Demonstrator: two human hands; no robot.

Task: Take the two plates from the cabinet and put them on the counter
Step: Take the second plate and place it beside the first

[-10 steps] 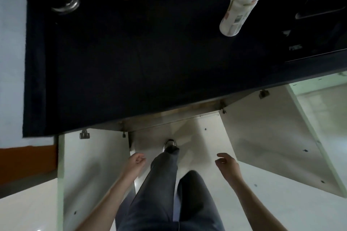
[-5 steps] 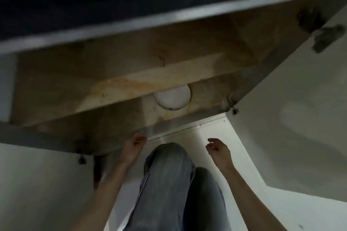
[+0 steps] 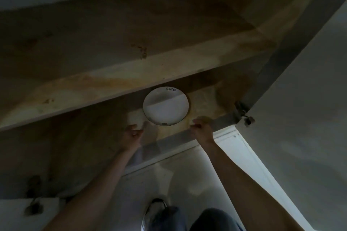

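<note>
A round white plate [image 3: 165,106] with a thin dark rim lies on the bottom board of the open lower cabinet [image 3: 202,97], partly under the middle shelf [image 3: 120,77]. Only one plate face shows; I cannot tell if a second lies under it. My left hand [image 3: 133,135] reaches in just left of and below the plate, fingers loosely curled, holding nothing. My right hand [image 3: 201,127] is at the plate's lower right, fingers curled, also holding nothing. Neither hand touches the plate.
The right cabinet door [image 3: 300,118] stands swung open, with a hinge [image 3: 243,113] at its edge. The left door [image 3: 22,212] is open at the lower left. My knee and shoe [image 3: 155,210] are on the pale floor below.
My head has dropped lower and closer to the cabinet; the counter is out of view. Both hands have moved forward into the cabinet, toward either side of the plate.
</note>
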